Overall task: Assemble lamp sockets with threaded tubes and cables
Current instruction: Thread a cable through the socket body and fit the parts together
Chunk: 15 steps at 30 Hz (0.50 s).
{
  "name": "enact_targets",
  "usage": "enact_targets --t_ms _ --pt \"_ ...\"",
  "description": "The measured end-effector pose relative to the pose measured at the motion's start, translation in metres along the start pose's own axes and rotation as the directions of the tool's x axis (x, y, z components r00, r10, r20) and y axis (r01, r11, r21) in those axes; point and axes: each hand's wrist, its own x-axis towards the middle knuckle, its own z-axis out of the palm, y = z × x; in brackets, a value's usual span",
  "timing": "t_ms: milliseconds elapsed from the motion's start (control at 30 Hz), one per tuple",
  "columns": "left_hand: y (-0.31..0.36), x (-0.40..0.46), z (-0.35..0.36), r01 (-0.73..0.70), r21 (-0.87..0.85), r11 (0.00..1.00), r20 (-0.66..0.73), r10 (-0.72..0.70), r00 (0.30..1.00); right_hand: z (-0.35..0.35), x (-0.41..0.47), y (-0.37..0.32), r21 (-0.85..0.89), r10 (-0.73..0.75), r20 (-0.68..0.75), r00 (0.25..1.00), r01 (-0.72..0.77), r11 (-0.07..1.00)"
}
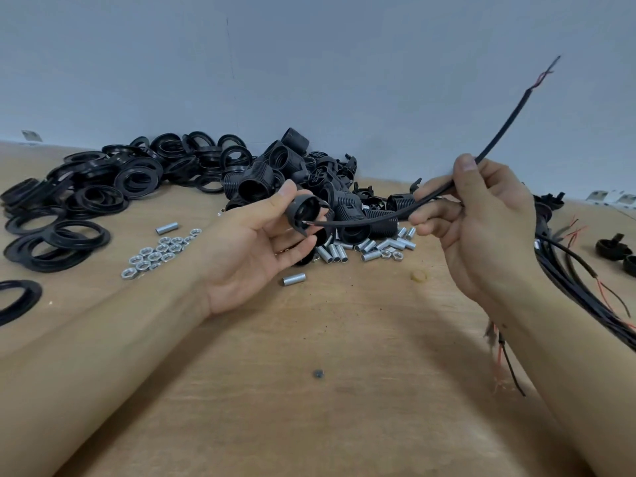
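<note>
Left hand [254, 246] grips a socket cap [307, 215]; right hand [481, 228] pinches the cable [495, 139] entering it. Behind: sockets [292, 177], rings [103, 187], tubes [371, 247], nuts [158, 253]. Wooden table [309, 390], grey wall [309, 63].

Light: even, soft and fairly bright across the wooden table [344, 339]; no glare
Shadows: faint, diffuse beneath both forearms
Distortion: wide-angle bending stretched the forearms at the lower corners
Focus: centre reasonably sharp; the cable [509, 122] tip was slightly blurred
</note>
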Motion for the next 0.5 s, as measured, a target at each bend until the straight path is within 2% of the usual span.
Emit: enact_targets --t_ms 300,500 --pt "0.0 -0.0006 0.0025 0.022 -0.058 0.998 0.028 -0.021 0.999 0.0022 -0.0022 0.0003 -0.023 -0.031 -0.024 0.999 0.03 0.999" --pt "-0.0016 0.0009 0.0035 0.03 -0.08 0.996 0.01 -0.03 1.0 0.0005 -0.0024 -0.0004 0.023 -0.01 -0.022 1.0 0.011 1.0"
